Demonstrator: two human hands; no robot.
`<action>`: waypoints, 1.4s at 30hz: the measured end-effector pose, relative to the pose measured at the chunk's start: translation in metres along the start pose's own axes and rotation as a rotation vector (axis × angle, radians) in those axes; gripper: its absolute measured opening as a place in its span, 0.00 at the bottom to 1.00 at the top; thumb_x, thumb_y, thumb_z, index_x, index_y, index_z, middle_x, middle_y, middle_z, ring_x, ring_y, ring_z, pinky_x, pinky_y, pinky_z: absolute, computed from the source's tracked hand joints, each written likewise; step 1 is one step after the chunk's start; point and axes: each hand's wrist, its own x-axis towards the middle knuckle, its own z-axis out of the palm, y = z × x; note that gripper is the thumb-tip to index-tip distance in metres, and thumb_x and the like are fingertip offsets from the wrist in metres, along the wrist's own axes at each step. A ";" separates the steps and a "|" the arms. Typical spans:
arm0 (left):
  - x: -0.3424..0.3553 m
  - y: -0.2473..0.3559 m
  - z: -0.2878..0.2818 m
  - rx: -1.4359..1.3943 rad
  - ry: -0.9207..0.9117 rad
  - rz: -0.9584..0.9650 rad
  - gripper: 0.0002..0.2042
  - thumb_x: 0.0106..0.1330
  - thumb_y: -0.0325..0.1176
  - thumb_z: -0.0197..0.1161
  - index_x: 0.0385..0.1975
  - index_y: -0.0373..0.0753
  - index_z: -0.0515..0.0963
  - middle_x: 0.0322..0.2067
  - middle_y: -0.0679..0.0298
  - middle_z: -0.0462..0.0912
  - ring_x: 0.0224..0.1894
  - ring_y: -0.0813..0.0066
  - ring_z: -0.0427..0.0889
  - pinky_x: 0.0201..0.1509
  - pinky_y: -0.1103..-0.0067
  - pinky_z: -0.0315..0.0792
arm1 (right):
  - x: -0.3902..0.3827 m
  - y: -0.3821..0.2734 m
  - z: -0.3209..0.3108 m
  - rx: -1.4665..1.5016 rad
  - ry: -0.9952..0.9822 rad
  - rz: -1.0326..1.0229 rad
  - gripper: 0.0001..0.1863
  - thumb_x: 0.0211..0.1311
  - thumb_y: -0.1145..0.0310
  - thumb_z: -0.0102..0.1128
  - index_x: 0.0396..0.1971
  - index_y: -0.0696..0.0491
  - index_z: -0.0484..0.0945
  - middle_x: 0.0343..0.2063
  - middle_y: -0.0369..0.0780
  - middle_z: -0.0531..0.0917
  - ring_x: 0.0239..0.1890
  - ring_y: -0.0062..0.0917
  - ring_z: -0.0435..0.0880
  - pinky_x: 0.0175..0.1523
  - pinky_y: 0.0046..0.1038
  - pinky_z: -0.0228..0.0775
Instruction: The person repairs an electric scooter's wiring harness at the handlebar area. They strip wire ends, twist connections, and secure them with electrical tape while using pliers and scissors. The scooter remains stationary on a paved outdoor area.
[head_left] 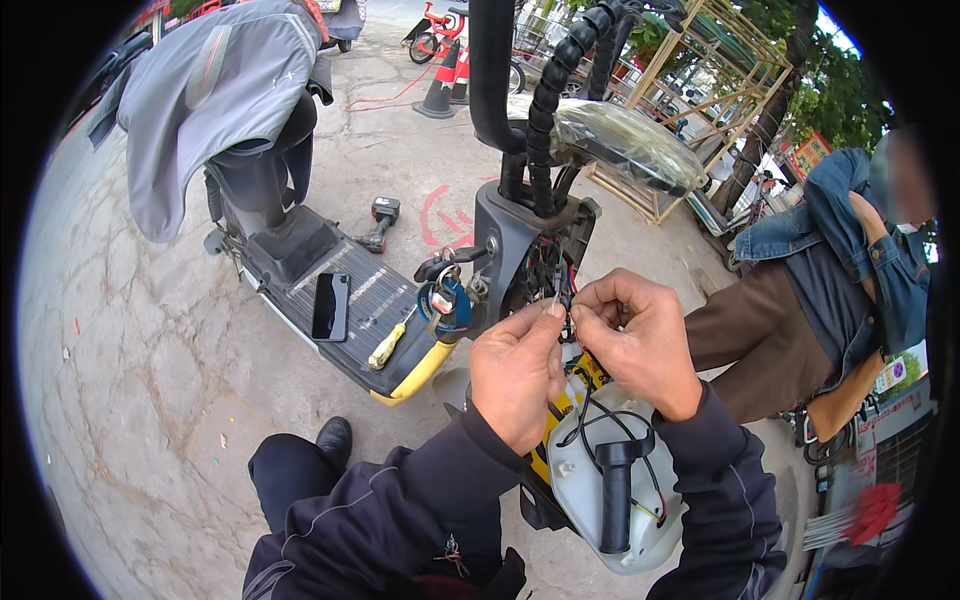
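My left hand [520,365] and my right hand [635,335] meet in front of the scooter's opened steering column [515,235]. Each hand pinches thin wire ends between thumb and forefinger, the fingertips almost touching. Behind them, a bundle of coloured wires [553,262] shows inside the column. Below my hands, a black handlebar grip [616,495] with its cable rests on a white plastic panel [575,478]. A bunch of keys [440,300] with a blue tag hangs at the ignition, left of my left hand.
On the footboard [300,270] lie a phone [331,307] and a yellow-handled screwdriver [388,345]. A cordless power tool [380,224] is beyond it. A grey cover [225,95] drapes the seat end. At the right stands a person [830,260] with folded arms. Traffic cones [440,85] stand farther back.
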 end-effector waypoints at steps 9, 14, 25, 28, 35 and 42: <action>0.000 -0.005 -0.001 0.037 0.003 0.053 0.14 0.80 0.34 0.66 0.55 0.29 0.84 0.19 0.74 0.72 0.17 0.87 0.64 0.19 0.83 0.59 | 0.002 -0.007 0.003 -0.068 0.029 0.059 0.08 0.58 0.76 0.69 0.31 0.67 0.86 0.23 0.39 0.87 0.25 0.12 0.79 0.30 0.21 0.72; 0.002 -0.008 -0.001 0.063 0.012 0.087 0.14 0.80 0.34 0.66 0.56 0.31 0.85 0.18 0.74 0.72 0.15 0.88 0.64 0.19 0.84 0.59 | 0.016 -0.010 -0.002 -0.027 -0.077 0.165 0.06 0.57 0.76 0.68 0.28 0.65 0.84 0.22 0.38 0.86 0.25 0.14 0.81 0.30 0.21 0.72; -0.001 -0.006 0.000 -0.062 -0.026 0.060 0.12 0.81 0.31 0.64 0.54 0.29 0.83 0.20 0.78 0.70 0.18 0.91 0.63 0.21 0.84 0.57 | 0.012 0.014 -0.003 0.237 -0.100 0.190 0.03 0.62 0.79 0.62 0.31 0.60 0.83 0.26 0.30 0.81 0.29 0.10 0.74 0.35 0.19 0.66; -0.002 -0.005 0.000 -0.017 -0.023 0.056 0.12 0.82 0.32 0.63 0.53 0.28 0.83 0.20 0.78 0.70 0.18 0.91 0.63 0.20 0.84 0.57 | 0.009 0.011 -0.007 0.198 -0.083 0.141 0.01 0.64 0.79 0.67 0.32 0.61 0.85 0.26 0.32 0.85 0.27 0.10 0.77 0.35 0.19 0.71; 0.000 -0.008 -0.002 -0.034 -0.043 0.054 0.13 0.81 0.34 0.63 0.53 0.28 0.83 0.20 0.76 0.71 0.17 0.90 0.63 0.20 0.84 0.58 | -0.006 -0.002 0.000 -0.053 -0.028 0.034 0.01 0.67 0.80 0.67 0.35 0.62 0.84 0.30 0.33 0.85 0.32 0.12 0.80 0.39 0.20 0.75; 0.004 -0.015 -0.003 0.006 -0.023 0.121 0.14 0.80 0.36 0.66 0.54 0.32 0.85 0.18 0.74 0.73 0.16 0.87 0.64 0.20 0.84 0.60 | 0.005 -0.011 0.003 -0.126 -0.002 0.045 0.03 0.60 0.78 0.70 0.29 0.62 0.85 0.24 0.34 0.85 0.25 0.11 0.77 0.30 0.20 0.70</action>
